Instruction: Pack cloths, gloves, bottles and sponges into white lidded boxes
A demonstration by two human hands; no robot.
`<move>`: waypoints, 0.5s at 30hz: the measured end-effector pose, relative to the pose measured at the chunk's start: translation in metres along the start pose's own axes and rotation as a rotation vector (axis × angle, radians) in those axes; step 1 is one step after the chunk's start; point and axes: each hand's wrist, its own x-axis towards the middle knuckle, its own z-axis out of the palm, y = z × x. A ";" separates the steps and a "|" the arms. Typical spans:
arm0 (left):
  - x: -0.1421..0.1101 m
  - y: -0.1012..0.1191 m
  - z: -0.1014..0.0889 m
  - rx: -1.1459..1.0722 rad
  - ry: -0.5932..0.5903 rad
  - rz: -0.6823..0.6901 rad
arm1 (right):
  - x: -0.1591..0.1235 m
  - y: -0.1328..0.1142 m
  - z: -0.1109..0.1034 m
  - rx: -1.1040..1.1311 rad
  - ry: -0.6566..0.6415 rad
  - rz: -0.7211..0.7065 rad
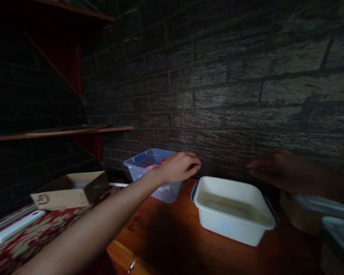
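My left hand (182, 167) reaches across the blue-tinted clear plastic bin (140, 168), with its fingers loosely curved and the thumb apart. It appears to hold nothing. On the right, my right hand (272, 168) is in the air, dim and blurred, its fingers stretched toward the left and nothing visible in them. Between and below the two hands stands a white plastic tub (232, 225) with grey side handles, apart from both. Inside the tub is what looks like shallow cloudy water. Pink and red items (151, 167) lie in the clear bin, partly hidden by my left arm.
The wooden tabletop (160, 225) meets a dark brick wall (206, 95). At left, an open cardboard box (60, 198) and a white long-handled object (17, 227) rest on a patterned red cloth (57, 219). Lidded containers (318, 206) stand at right. Shelves (74, 131) project at upper left.
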 end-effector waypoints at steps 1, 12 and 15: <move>-0.008 -0.017 -0.005 -0.022 -0.028 -0.090 | 0.024 -0.017 0.014 -0.077 -0.093 -0.125; -0.046 -0.154 0.033 -0.178 -0.424 -0.553 | 0.207 -0.130 0.183 -0.076 -0.477 -0.273; -0.045 -0.167 0.053 -0.228 -0.354 -0.653 | 0.224 -0.138 0.210 -0.154 -0.614 -0.227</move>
